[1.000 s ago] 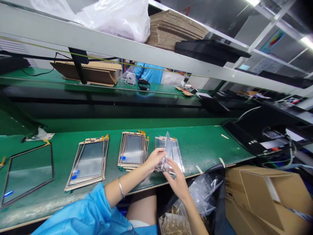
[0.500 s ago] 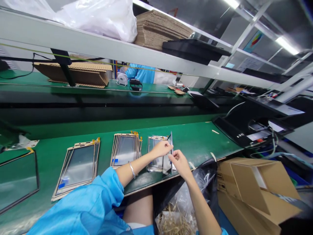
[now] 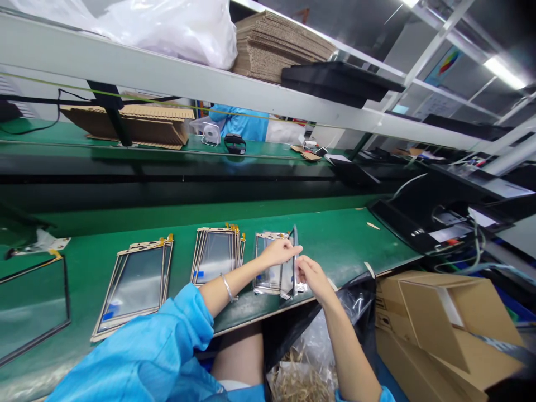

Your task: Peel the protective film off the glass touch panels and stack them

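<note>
My left hand (image 3: 277, 252) pinches the upper edge of a thin glass panel (image 3: 291, 273) that stands on edge, nearly upright, on the green bench (image 3: 343, 245). My right hand (image 3: 312, 274) is closed on the panel's right side, fingers pressed against it. Under and just left of both hands lies a small stack of similar panels (image 3: 268, 267). Two more stacks with tan frames, the middle stack (image 3: 216, 255) and the left stack (image 3: 136, 282), lie flat further left. A large dark-framed panel (image 3: 29, 304) lies at the far left.
A black bag with clear plastic (image 3: 335, 318) hangs below the bench edge by my right arm. Open cardboard boxes (image 3: 444, 324) stand at the right. A raised green shelf (image 3: 167, 151) holds cardboard sheets, tape rolls and a co-worker's blue sleeve (image 3: 240, 120) behind it.
The panel between my hands has turned from tilted to standing on edge. My right hand moved up from below it to its right side. The view shifted slightly.
</note>
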The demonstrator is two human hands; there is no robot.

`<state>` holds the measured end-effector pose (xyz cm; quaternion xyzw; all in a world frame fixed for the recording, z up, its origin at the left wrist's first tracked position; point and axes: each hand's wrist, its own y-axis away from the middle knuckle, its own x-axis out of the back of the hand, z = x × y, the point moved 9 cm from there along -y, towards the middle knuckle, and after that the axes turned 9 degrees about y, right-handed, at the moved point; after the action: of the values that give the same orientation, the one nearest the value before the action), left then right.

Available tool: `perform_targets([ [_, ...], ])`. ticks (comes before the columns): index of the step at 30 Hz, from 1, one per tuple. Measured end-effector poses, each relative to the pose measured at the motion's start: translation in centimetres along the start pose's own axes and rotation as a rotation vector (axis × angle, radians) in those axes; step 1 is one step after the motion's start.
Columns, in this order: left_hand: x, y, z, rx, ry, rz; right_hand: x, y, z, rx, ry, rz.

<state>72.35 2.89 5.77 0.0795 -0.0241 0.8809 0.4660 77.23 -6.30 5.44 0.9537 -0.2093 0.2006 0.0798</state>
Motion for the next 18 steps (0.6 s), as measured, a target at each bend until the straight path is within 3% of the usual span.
perform_targets([
  [8, 0.6, -0.3, 0.3, -0.019, -0.131, 0.047, -0.3, -0.3, 0.7, -0.076, -0.12, -0.052],
  [14, 2.5, -2.4, 2.0, 0.005, -0.226, 0.155, -0.3, -0.6, 0.3, -0.069, -0.109, -0.045],
  [18, 3.0, -3.5, 2.4, 0.012, -0.248, 0.135, -0.5, -1.0, 0.2, -0.053, -0.108, -0.026],
])
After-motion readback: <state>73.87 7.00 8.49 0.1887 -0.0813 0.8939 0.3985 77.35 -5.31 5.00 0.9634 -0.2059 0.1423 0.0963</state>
